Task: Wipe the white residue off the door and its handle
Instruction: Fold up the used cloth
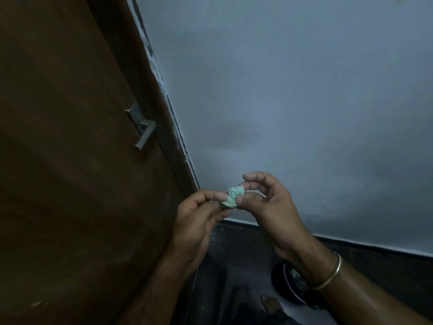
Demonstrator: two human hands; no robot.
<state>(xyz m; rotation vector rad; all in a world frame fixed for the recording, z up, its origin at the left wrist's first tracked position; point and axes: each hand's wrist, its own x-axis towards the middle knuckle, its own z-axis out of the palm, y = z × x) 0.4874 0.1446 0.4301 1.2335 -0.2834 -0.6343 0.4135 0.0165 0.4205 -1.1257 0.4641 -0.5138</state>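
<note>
A dark brown wooden door (pixel 70 160) fills the left of the head view, with a metal lever handle (pixel 144 131) near its right edge. Below and right of the handle, both hands meet in front of the wall. My left hand (pixel 201 214) and my right hand (pixel 264 202) each pinch one end of a small crumpled pale green cloth (pixel 234 197) bunched between their fingertips. A thin bangle (pixel 332 273) circles my right wrist. Neither hand touches the door.
A pale grey-blue wall (pixel 304 102) fills the right, with whitish paint marks along the door frame (pixel 178 137). A dark skirting strip (pixel 351 245) runs at its base. On the dark floor, a dark round bowl (pixel 290 285) sits under my right forearm.
</note>
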